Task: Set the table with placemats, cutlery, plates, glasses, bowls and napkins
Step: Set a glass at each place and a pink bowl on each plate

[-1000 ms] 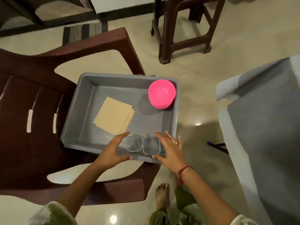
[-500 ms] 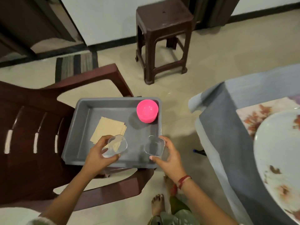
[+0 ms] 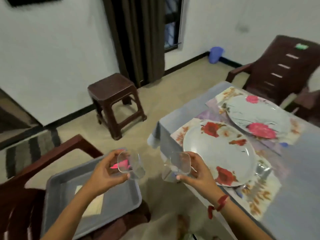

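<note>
My left hand (image 3: 105, 175) grips a clear square glass (image 3: 131, 164) in the air above the grey tray (image 3: 57, 193). My right hand (image 3: 199, 174) grips a second clear glass (image 3: 176, 166) just left of the table's near corner. On the grey-clothed table (image 3: 303, 170) lie two floral placemats, each with a flowered white plate: the near plate (image 3: 221, 151) and the far plate (image 3: 259, 116). The near placemat (image 3: 259, 196) shows below its plate. Beige napkins (image 3: 93, 205) lie in the tray. A pink bowl shows only through the left glass.
The tray sits on a dark brown plastic chair (image 3: 22, 196) at my left. A brown stool (image 3: 116, 101) stands on the floor ahead. Another brown chair (image 3: 280, 70) is at the table's far side. A striped rug (image 3: 31, 149) lies left; a blue bin (image 3: 215, 54) stands by the wall.
Both hands took the two glasses out of the tray and lifted them. My view swung up and right, bringing the table with its plates into sight.
</note>
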### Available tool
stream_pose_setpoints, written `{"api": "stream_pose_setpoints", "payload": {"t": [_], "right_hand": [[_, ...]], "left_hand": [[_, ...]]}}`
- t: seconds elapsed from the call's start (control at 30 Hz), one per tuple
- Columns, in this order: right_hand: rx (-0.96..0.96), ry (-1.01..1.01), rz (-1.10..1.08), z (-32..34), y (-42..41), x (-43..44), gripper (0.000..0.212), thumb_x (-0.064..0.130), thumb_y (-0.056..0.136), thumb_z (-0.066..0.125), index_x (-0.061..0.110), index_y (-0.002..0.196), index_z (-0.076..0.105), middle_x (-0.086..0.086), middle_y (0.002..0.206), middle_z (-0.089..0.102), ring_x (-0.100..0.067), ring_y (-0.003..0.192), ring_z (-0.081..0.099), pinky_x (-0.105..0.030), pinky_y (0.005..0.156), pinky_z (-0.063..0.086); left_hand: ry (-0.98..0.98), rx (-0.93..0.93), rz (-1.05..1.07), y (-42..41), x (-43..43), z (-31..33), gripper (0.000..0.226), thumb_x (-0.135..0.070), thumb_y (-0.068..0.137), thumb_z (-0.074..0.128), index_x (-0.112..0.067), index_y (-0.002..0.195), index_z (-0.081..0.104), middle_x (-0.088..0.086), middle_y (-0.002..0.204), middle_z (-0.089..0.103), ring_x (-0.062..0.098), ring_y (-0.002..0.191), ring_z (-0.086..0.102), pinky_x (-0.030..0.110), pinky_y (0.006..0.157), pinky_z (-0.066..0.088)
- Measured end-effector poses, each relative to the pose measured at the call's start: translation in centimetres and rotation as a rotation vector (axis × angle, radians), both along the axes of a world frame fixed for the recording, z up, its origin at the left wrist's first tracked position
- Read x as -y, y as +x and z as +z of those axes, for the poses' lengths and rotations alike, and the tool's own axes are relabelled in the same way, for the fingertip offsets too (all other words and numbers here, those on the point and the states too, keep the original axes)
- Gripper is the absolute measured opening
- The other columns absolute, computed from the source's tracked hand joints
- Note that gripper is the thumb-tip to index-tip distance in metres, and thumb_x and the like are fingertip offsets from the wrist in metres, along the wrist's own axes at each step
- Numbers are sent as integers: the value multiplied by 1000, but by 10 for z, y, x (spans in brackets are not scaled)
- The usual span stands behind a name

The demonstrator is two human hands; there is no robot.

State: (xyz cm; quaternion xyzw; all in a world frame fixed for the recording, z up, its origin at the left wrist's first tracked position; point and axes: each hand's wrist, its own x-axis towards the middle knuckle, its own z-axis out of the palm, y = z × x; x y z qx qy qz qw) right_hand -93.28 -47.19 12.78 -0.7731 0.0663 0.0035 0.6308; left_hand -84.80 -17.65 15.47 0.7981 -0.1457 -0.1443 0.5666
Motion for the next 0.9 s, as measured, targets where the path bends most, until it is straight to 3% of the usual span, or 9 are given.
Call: {"api": "stream_pose_setpoints", "payload": {"t": [0.17,0.3,0.43,0.57,0.7,0.83,0.9], "right_hand": [[51,3,-230,20,-33,62,66,42,65,80,32,122,48,24,119,56,0,116,52,-21,93,49],[50,24,-402,19,-51,119,62,25,70,82,38,120,47,26,118,56,10,111,52,-32,99,47],[66,13,-546,22,-66,166,64,31,68,82,37,121,47,18,124,53,11,108,52,-28,95,46],[73,13,-619,19,-68,198,69,38,63,83,32,122,49,11,123,55,3,107,56,-23,90,52],[63,37,-634,13,-62,210,78,49,53,83,32,122,50,12,122,56,0,108,57,-24,90,51],[49,86,-648,7,-56,215,74,35,58,87,30,122,51,8,125,55,2,110,56,-22,88,52],[35,96,-655,5,-49,216,76,39,54,86,31,122,52,9,125,56,0,112,56,-25,90,52]], "left_hand": [[-27,45,-201,37,82,24,67,-33,55,82,-20,115,56,-4,119,64,12,113,60,34,86,55],[-25,75,-374,69,149,40,63,-30,58,82,-22,115,58,-1,116,65,14,108,62,31,80,56],[-18,54,-484,96,209,49,66,-33,56,79,-21,117,57,-5,119,63,10,112,60,24,81,55],[-11,24,-531,116,258,44,65,-25,59,80,-20,118,56,-11,117,64,6,112,60,20,80,54],[41,13,-558,143,292,33,59,-19,67,80,-29,119,55,-18,117,61,3,114,57,22,89,52],[110,11,-590,176,320,25,57,-23,68,81,-34,117,55,-18,119,60,-1,113,55,22,97,45],[133,13,-625,195,337,23,56,-27,66,80,-35,116,55,-20,115,61,-3,110,56,21,96,42]]}}
